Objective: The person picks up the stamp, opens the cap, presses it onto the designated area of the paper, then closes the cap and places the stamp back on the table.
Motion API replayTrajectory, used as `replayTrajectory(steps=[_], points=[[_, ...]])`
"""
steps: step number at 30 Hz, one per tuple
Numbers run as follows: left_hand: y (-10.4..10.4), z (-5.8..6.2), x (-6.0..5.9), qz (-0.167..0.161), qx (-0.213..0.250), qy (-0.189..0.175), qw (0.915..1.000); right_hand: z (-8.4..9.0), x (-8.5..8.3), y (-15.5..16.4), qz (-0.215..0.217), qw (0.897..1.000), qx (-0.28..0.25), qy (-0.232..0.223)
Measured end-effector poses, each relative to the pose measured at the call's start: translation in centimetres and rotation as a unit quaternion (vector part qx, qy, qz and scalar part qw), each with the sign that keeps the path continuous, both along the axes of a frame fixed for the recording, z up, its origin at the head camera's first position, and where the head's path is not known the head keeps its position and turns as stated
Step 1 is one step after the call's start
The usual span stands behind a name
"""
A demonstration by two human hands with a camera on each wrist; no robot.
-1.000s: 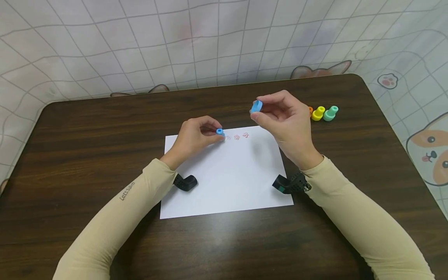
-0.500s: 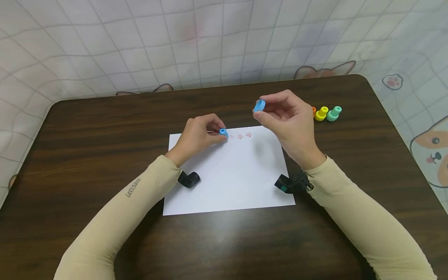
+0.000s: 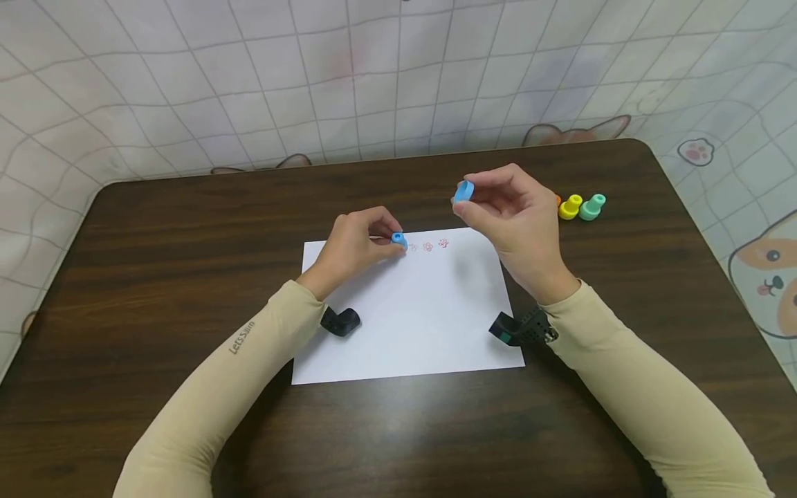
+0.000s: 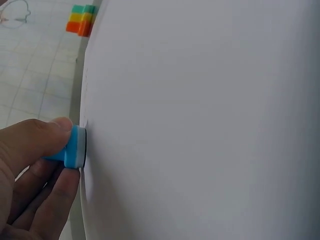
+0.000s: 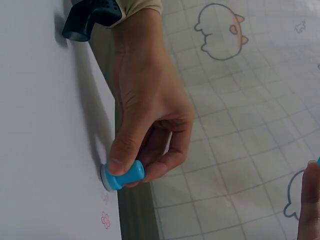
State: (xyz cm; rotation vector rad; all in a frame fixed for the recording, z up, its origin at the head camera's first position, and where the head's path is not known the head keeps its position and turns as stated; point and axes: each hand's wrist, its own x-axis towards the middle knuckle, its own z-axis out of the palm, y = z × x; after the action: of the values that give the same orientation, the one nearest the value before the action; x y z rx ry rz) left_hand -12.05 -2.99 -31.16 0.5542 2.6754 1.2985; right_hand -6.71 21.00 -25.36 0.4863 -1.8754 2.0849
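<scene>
My left hand [image 3: 355, 242] pinches a small blue stamp [image 3: 398, 239] between thumb and fingers. In the left wrist view the stamp's dark-edged base [image 4: 84, 147] stands right at the surface of the white paper [image 3: 405, 318]. Beside the stamp runs a short row of small reddish prints [image 3: 427, 246], near the sheet's far edge; one is flower-shaped. My right hand [image 3: 517, 221] holds a blue cap [image 3: 463, 191] between thumb and fingertips, raised near the sheet's far right corner. Only a fingertip [image 5: 311, 195] of that hand shows in the right wrist view.
Orange, yellow and green stamps [image 3: 591, 207] stand together on the dark wooden table [image 3: 187, 228] behind the right hand, the orange one mostly hidden in the head view. Past the table's far edge hangs a white cloth [image 3: 373, 90] with grid lines and cartoon animals.
The head view shifts slightly. Both hands keep their holds and their places over the paper.
</scene>
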Motion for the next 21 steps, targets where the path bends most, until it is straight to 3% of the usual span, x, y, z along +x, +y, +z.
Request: replayTrajectory(steps=[11, 17, 21], points=[[0.1, 0.6, 0.2, 0.025, 0.020, 0.005, 0.9995, -0.1, -0.4, 0.4, 0.005, 1.000, -0.016, -0.002], [-0.1, 1.7, 0.5, 0.049, 0.088, -0.004, 0.9949, -0.4, -0.3, 0.8, 0.007, 1.000, -0.007, -0.006], [-0.2, 2.4, 0.9, 0.063, 0.156, -0.018, 0.9856, -0.5, -0.3, 1.0, -0.007, 1.000, 0.017, -0.016]])
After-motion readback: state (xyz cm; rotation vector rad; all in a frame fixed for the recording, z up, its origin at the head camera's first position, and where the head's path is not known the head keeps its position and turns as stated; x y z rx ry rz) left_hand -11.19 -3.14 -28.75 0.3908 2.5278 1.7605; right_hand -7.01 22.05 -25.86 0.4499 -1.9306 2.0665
